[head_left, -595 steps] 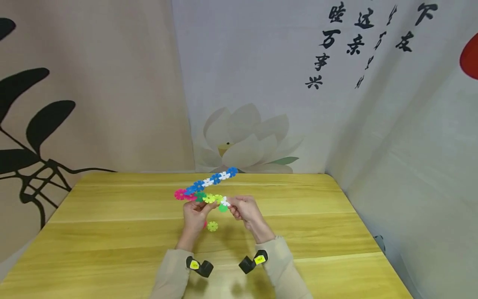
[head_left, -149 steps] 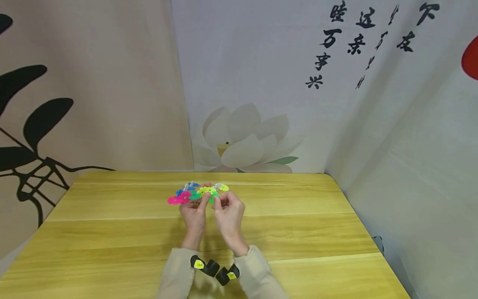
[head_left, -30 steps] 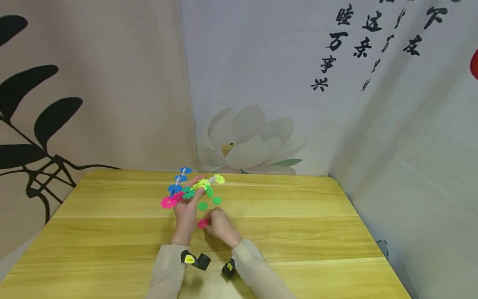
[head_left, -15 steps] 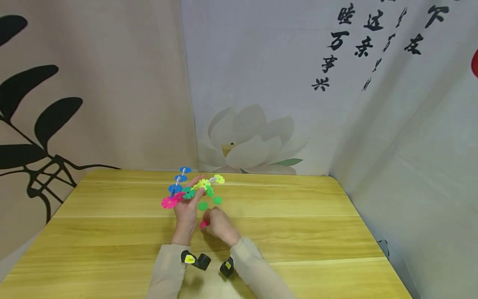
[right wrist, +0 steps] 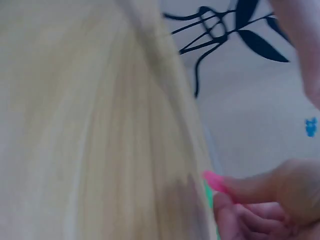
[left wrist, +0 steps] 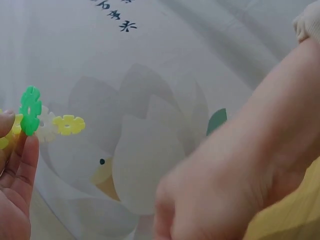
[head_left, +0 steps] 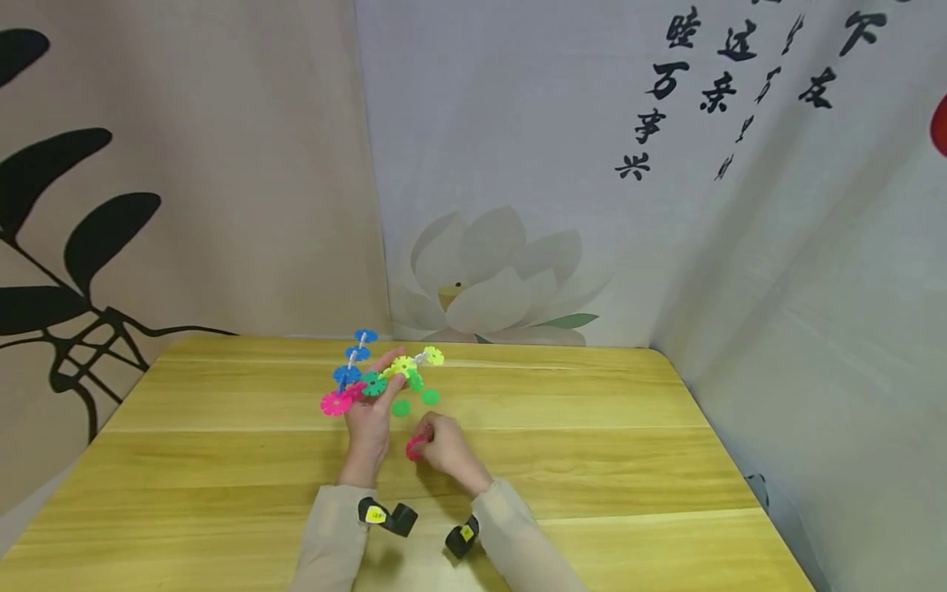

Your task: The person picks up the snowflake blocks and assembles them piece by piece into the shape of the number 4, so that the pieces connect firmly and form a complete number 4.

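My left hand point(head_left: 368, 423) grips a joined chain of plastic snowflake discs, raised over the table. The chain has pink discs point(head_left: 336, 404) at the near left and a blue-and-white arm point(head_left: 358, 353) reaching up and back. A dark green disc point(head_left: 373, 383) leads on to a yellow disc point(head_left: 403, 366), and a bright green disc point(left wrist: 31, 110) stands on edge by the fingertips. My right hand point(head_left: 446, 448) pinches a loose pink snowflake disc point(head_left: 416, 447) between thumb and fingers, nearer the front; the right wrist view shows this pink disc point(right wrist: 216, 181) partly hidden.
Two loose green discs, one at the left point(head_left: 401, 408) and one at the right point(head_left: 430, 397), lie on the wooden table point(head_left: 592, 460) beyond my right hand. A printed curtain point(head_left: 503, 123) hangs behind the table's back edge.
Since five seconds ago, my right hand has left the chain and taken the pink disc. Over the last half second it has shifted slightly right with it; my left hand stays nearly still.
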A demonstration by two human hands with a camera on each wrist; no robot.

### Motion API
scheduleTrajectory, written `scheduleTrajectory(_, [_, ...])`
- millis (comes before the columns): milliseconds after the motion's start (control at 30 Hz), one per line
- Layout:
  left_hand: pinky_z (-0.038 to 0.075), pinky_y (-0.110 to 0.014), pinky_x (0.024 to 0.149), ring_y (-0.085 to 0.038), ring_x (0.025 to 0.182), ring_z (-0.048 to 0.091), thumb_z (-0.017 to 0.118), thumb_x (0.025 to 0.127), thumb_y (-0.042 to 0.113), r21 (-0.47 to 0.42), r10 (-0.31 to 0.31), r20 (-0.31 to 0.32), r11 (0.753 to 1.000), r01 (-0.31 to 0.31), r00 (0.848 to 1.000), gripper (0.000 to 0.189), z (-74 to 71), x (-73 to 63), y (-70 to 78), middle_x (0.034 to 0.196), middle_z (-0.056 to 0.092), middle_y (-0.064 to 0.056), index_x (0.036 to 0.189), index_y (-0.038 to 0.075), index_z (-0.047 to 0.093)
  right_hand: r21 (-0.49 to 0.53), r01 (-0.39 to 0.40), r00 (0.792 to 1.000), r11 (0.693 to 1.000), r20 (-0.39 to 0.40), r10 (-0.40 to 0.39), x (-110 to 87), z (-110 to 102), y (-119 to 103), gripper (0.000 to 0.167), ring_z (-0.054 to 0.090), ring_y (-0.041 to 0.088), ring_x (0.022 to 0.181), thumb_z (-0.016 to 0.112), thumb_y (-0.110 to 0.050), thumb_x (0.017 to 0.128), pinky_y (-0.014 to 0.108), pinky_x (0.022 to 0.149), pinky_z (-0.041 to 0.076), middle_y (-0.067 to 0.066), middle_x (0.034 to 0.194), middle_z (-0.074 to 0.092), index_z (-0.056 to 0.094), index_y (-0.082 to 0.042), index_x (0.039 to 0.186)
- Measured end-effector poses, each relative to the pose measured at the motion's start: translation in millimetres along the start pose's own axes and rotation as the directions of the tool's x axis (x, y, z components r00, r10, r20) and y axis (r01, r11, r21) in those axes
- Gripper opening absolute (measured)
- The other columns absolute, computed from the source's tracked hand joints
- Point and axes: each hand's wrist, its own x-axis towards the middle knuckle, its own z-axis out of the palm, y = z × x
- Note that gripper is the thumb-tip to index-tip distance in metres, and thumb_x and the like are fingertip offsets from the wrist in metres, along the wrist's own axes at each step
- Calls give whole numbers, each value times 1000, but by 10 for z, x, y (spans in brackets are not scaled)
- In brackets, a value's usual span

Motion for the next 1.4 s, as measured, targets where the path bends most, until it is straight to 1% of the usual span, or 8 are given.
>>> scheduleTrajectory(67, [52, -21, 75, -10, 90, 61, 61, 87, -4, 3, 1, 4, 1000, -1, 1000, 35, -3, -3, -5, 114, 66, -5, 118, -17, 52, 124, -16, 998, 992, -60, 23, -29, -36, -4, 10, 49, 5, 53, 69, 6, 79, 17, 45, 46, 1, 65, 56, 62, 2, 85])
scheduleTrajectory(167, [52, -21, 76, -10, 91, 62, 61, 87, -3, 6, 5, 6, 1000, -5, 1000, 35, -5, -8, -13, 116, 65, -9, 118, -17, 52, 324, -30, 987, 945, -140, 80, -85, -121, -54, 7, 55, 7, 50, 69, 5, 80, 26, 47, 54, 6, 65, 62, 65, 6, 85])
scheduleTrajectory(300, [52, -21, 76, -11, 93, 62, 62, 87, -4, -2, 18, 2, 1000, -18, 1000, 35, -4, -13, -26, 115, 66, -9, 118, -17, 52, 560, -32, 976, 828, -160, 146, -206, -290, -240, 12, 60, 10, 51, 68, 2, 82, 30, 54, 57, 14, 68, 66, 64, 12, 86])
scheduleTrajectory(400, [53, -21, 76, -11, 95, 62, 61, 86, -6, -4, 24, 3, 1000, -24, 1000, 35, -5, -15, -37, 112, 67, -3, 117, -18, 52, 667, -39, 978, 744, -127, 165, -274, -385, -358, 17, 61, 10, 52, 66, 0, 85, 24, 54, 56, 12, 67, 66, 61, 15, 87])
scheduleTrajectory(567, [53, -21, 76, -11, 96, 62, 60, 86, -7, -3, 21, 6, 1000, -21, 1000, 35, -9, -18, -52, 112, 67, -4, 118, -19, 51, 749, -51, 977, 661, -101, 189, -300, -427, -405, 16, 57, 7, 49, 65, -9, 88, 17, 48, 51, 1, 60, 61, 63, 2, 77])
scheduleTrajectory(1033, [51, -20, 81, -10, 100, 61, 62, 86, -5, 52, -4, 10, 999, 3, 1000, 35, -20, -24, -61, 116, 65, -10, 118, -15, 53, 824, -80, 990, 560, -2, 144, -386, -460, -567, 14, 57, 5, 53, 54, -5, 92, 16, 52, 51, -1, 64, 62, 61, 1, 82])
scheduleTrajectory(1200, [50, -20, 83, -10, 101, 60, 61, 86, -4, 93, -32, 7, 995, 31, 999, 34, -18, -28, -43, 118, 63, -10, 119, -12, 55, 834, -82, 989, 546, 1, 147, -399, -452, -573, 17, 56, 4, 52, 53, -8, 93, 14, 51, 49, -2, 63, 61, 61, -4, 78])
scheduleTrajectory(1400, [50, -20, 83, -11, 103, 59, 62, 86, -5, 102, -35, 27, 994, 32, 999, 36, -21, -26, -39, 115, 66, 1, 120, -12, 54, 844, -78, 989, 531, -2, 148, -394, -447, -570, 19, 54, 3, 50, 54, -10, 94, 13, 49, 48, -3, 62, 60, 62, -7, 76])
